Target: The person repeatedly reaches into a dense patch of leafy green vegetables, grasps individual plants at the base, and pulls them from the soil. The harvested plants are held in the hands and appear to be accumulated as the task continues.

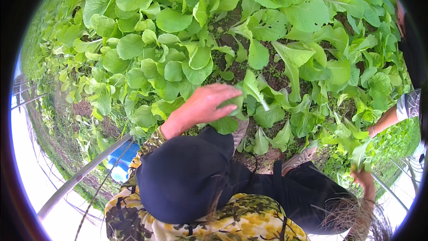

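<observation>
My left hand (214,102), in a camouflage sleeve, is above the leafy green plants in front of my knee. Its thumb and fingers pinch a broad green leaf (236,102). Just beyond the fingertips, a leaf with a pale cut-looking stalk (255,90) tilts down to the right; whether my hand touches it is unclear. Out to the right, my right hand (361,178) grips the stems of a bunch of leafy greens (361,154), its leaves pointing up and away. Loose hair partly covers that forearm.
Another person's arm (384,120), in a patterned sleeve with a bracelet, reaches in from the right near the bunch. My shoes (299,160) stand on soil among dense leafy plants (174,57). At lower left are a metal pole (87,174), a rope (100,187) and a blue container (123,160).
</observation>
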The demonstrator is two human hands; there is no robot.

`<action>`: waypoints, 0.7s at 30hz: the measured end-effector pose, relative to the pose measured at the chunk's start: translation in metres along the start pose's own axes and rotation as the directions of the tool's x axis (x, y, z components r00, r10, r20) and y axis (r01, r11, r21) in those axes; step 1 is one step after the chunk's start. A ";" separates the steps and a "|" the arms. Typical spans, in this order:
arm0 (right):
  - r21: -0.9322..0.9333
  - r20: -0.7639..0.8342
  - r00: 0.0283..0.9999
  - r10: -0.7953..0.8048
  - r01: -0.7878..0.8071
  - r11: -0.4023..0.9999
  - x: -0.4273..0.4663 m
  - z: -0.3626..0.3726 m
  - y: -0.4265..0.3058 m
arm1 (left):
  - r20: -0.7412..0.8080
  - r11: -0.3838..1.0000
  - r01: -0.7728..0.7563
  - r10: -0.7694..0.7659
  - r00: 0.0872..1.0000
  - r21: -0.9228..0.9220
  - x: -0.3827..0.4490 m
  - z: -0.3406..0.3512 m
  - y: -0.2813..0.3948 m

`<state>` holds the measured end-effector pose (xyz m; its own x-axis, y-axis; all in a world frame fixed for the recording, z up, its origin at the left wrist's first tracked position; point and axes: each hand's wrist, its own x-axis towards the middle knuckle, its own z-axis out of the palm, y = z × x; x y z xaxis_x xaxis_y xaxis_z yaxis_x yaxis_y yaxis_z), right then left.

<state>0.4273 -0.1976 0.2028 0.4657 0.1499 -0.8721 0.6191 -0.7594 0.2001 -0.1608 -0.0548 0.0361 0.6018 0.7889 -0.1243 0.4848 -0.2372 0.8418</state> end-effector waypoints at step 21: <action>-0.585 0.129 0.251 -0.959 0.800 0.131 0.021 0.248 -0.474 | 0.084 0.996 0.068 -0.063 0.994 -0.065 -0.030 0.013 0.010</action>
<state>-0.0134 0.0086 -0.0211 -0.5585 0.6842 -0.4689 0.8237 0.3911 -0.4105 -0.1660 -0.0885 0.0415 0.6213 0.7518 -0.2208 0.4828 -0.1454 0.8636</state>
